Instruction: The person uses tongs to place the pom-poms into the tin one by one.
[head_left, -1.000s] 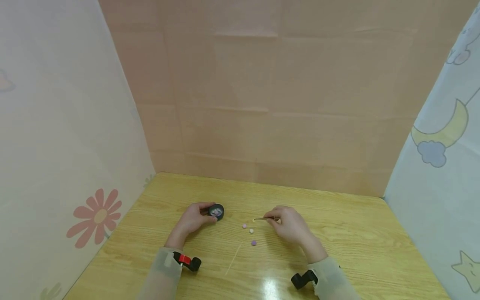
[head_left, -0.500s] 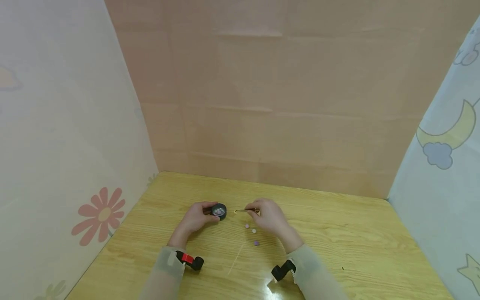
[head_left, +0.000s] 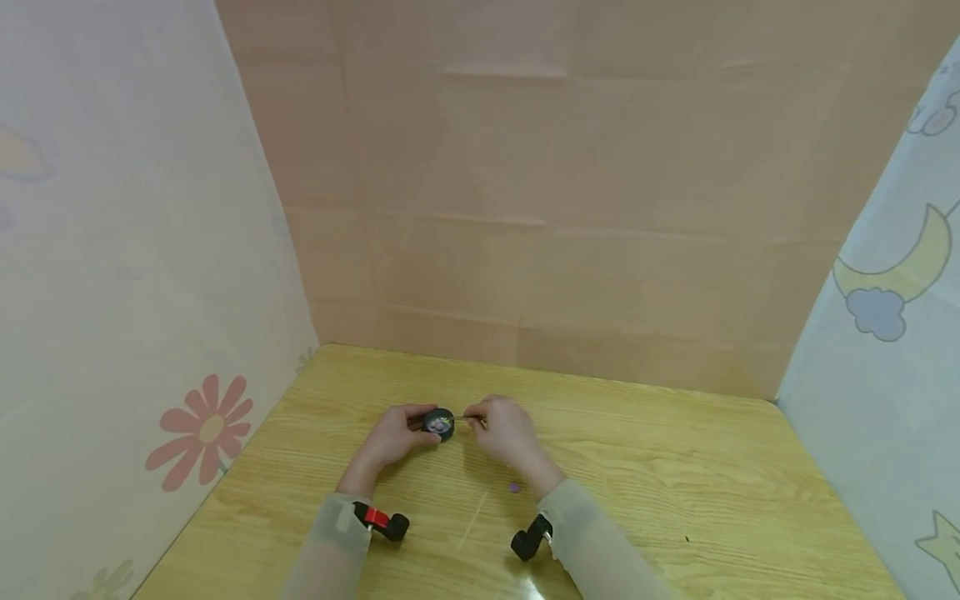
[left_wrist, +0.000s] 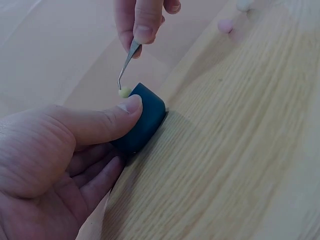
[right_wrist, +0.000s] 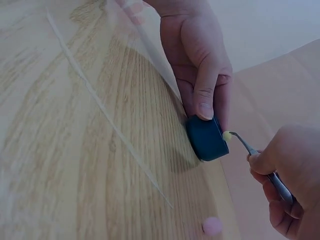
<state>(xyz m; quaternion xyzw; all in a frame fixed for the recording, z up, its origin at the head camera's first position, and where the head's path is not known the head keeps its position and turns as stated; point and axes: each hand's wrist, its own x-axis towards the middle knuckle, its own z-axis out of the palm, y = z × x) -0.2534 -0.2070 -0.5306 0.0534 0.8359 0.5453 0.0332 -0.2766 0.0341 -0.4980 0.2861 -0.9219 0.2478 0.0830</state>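
Observation:
A small round dark container (head_left: 439,425) stands on the wooden table, with my left hand (head_left: 388,435) gripping its side between thumb and fingers. Pale bits show inside it in the head view. My right hand (head_left: 504,430) pinches a pair of bent-tip metal tweezers (right_wrist: 281,187). At the tweezers' tip hangs a small pale yellow ball (left_wrist: 124,92), right at the container's rim. In the right wrist view the container's dark blue-green wall (right_wrist: 206,140) hides what lies inside.
A purple ball (head_left: 514,487) lies on the table in front of my right wrist. The left wrist view shows a pink ball (left_wrist: 225,25) and a whitish ball (left_wrist: 245,5). A pale line (right_wrist: 107,112) runs along the tabletop. Patterned sheets stand around the table.
My right hand has moved left with the tweezers, bringing the yellow ball from above the loose balls to the container's rim. My left hand keeps its grip on the container.

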